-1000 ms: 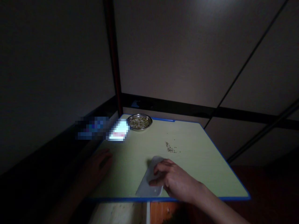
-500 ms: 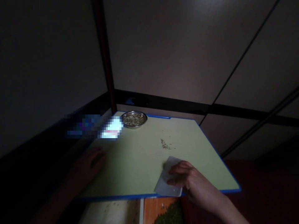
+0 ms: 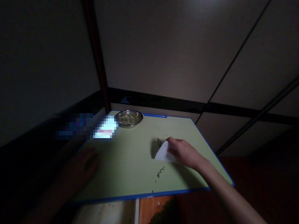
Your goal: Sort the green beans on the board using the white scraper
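Observation:
My right hand is closed on a white card, pinched between thumb and fingers and tilted up above the pale green board. One small patch of dark seeds lies just beyond the card, partly hidden by it. Closer to me, a thin line of seeds runs down toward the board's blue front edge. In deep shadow at the board's left side is my left hand, thumb and fingers apart, with nothing visible in it.
At the board's back left corner stands a round metal dish holding small pale and greenish bits. Beside it a bright screen is blurred out. Below the front edge are an orange surface and a dark green heap. Panelled walls rise behind.
My right hand has carried the card from the front edge forward over the board and tilted it. A line of seeds now shows near the front. My left hand stays at the left side.

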The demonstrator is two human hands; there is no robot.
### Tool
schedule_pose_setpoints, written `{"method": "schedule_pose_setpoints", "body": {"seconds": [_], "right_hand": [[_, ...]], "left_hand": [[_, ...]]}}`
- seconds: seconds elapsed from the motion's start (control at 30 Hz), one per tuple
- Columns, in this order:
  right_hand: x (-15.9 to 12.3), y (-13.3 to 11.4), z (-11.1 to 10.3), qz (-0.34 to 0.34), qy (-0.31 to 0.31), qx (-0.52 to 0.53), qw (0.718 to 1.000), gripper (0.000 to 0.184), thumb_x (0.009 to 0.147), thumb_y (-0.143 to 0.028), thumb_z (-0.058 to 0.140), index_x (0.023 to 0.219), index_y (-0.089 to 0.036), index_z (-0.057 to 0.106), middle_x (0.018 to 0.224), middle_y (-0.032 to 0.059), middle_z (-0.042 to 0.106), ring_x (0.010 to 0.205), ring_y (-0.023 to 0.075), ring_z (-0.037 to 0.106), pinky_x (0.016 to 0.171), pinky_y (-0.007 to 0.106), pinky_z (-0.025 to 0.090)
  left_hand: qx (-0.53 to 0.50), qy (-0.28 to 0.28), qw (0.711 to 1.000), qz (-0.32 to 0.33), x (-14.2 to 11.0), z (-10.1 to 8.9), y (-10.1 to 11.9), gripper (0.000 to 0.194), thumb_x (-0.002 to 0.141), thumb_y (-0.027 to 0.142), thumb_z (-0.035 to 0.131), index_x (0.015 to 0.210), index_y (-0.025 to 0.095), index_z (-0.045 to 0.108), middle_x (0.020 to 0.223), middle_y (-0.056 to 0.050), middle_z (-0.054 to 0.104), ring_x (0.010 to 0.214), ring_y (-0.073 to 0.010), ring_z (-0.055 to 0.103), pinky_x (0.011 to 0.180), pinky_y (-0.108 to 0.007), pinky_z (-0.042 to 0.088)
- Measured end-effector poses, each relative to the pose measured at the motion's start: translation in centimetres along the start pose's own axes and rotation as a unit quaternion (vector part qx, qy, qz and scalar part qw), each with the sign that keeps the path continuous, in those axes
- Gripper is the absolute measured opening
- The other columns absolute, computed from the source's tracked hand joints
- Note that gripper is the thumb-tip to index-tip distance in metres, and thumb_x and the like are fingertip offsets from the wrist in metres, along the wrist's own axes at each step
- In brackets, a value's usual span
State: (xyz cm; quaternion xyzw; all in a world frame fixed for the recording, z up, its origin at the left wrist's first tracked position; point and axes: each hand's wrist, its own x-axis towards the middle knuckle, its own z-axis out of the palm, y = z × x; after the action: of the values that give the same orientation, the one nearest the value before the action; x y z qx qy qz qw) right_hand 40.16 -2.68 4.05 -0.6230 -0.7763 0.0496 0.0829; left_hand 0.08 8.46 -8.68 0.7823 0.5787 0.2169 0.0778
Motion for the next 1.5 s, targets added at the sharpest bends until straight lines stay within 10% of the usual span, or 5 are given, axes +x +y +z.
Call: {"method": "schedule_pose_setpoints", "body": {"seconds": [0.8,1.5], "right_hand": [[0.8,-2.8,2.7,-0.069,-0.168,0.156,0.971,0.031,0.084,-0.023,0.06,0.115,-0.023,0.065,0.092,0.0028,0.071,0.08,0.0173,0.063,0.069,0.028,0.043],[0.8,-2.5,3.5,-0.059,-0.177,0.156,0.97,0.037,0.086,-0.029,0.061,0.121,-0.019,0.062,0.102,0.008,0.071,0.086,0.0204,0.065,0.074,0.03,0.048]], "left_hand": [[0.023,-0.023,0.999,0.009,0.2,1.2,-0.9,0.061,0.09,0.052,0.036,0.125,0.01,0.062,0.137,-0.018,0.059,0.128,-0.0294,0.054,0.113,-0.045,0.039],[0.024,-0.035,0.999,0.012,0.2,0.8,-0.3,0.061,0.089,0.049,0.035,0.125,0.007,0.062,0.139,-0.019,0.057,0.129,-0.0294,0.052,0.114,-0.046,0.037]]}}
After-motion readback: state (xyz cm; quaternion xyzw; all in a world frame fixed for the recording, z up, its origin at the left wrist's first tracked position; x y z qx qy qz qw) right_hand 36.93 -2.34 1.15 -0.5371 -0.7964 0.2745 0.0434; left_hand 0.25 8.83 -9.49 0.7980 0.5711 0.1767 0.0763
